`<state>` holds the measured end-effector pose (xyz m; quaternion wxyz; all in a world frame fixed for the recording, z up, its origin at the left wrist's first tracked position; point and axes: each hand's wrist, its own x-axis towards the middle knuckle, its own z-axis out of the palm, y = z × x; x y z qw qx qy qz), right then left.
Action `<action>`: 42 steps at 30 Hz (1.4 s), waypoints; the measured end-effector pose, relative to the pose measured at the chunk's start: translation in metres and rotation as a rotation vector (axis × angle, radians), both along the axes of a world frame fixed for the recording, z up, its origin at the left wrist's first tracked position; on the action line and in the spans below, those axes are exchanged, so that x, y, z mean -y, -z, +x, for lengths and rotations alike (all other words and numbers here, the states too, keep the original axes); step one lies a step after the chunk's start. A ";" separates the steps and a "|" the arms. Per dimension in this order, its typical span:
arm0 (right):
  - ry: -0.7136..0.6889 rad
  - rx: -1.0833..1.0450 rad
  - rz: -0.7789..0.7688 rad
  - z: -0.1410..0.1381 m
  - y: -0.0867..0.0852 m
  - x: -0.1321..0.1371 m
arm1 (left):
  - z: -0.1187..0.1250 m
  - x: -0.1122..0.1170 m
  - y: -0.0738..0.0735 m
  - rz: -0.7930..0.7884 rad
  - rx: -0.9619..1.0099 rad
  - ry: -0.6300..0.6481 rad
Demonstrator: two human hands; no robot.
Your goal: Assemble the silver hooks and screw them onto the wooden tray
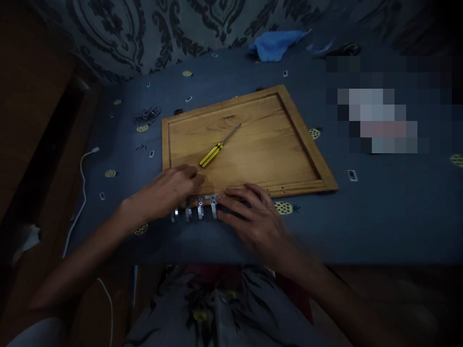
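Observation:
A wooden panel with a raised frame (pixel 253 144) lies on the cloth-covered table. A yellow-handled screwdriver (pixel 211 155) rests on it, its tip toward the far right. Along the panel's near edge sits a metal hook rail (pixel 200 201) with several hooks hanging toward me. My left hand (pixel 177 188) is over the rail's left part, fingers curled and pressed together; whatever they pinch is hidden. My right hand (pixel 253 209) lies with fingers stretched out and apart, fingertips touching the rail's right end and the panel's edge.
Small screws (pixel 141 147) and a dark tangled metal bunch (pixel 147 114) lie left of the panel. A white cable (pixel 83 178) runs along the table's left side. A blue cloth (pixel 277 46) lies at the back. A blurred-out patch (pixel 376 106) covers the right side.

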<state>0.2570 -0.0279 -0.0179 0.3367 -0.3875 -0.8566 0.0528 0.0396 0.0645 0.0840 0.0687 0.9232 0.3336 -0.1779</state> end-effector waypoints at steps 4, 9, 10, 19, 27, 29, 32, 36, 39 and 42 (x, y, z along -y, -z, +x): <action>0.014 -0.010 0.006 -0.001 0.001 0.000 | 0.002 0.001 0.001 0.006 0.007 -0.029; 0.016 -0.005 0.008 -0.001 0.000 0.000 | -0.007 0.000 0.012 0.007 0.283 -0.149; 0.017 -0.006 0.008 -0.001 -0.001 0.000 | -0.009 0.001 0.013 -0.004 0.374 -0.173; 0.016 0.049 -0.009 0.001 -0.007 0.000 | 0.000 0.016 0.020 -0.476 0.948 -0.462; -0.008 0.054 -0.012 0.002 -0.009 0.000 | 0.006 0.016 0.033 -0.509 0.917 -0.435; -0.006 0.060 -0.011 0.002 -0.009 0.000 | 0.005 0.016 0.037 -0.488 0.907 -0.400; -0.002 0.071 -0.008 0.003 -0.008 0.000 | 0.005 0.017 0.040 -0.455 0.888 -0.362; 0.006 0.069 -0.004 0.003 -0.005 0.000 | 0.006 0.017 0.039 -0.398 0.865 -0.324; -0.007 0.058 -0.011 0.003 -0.006 0.000 | 0.007 0.016 0.037 -0.357 0.842 -0.291; -0.002 0.057 -0.010 0.003 -0.007 0.000 | 0.007 0.016 0.035 -0.324 0.816 -0.272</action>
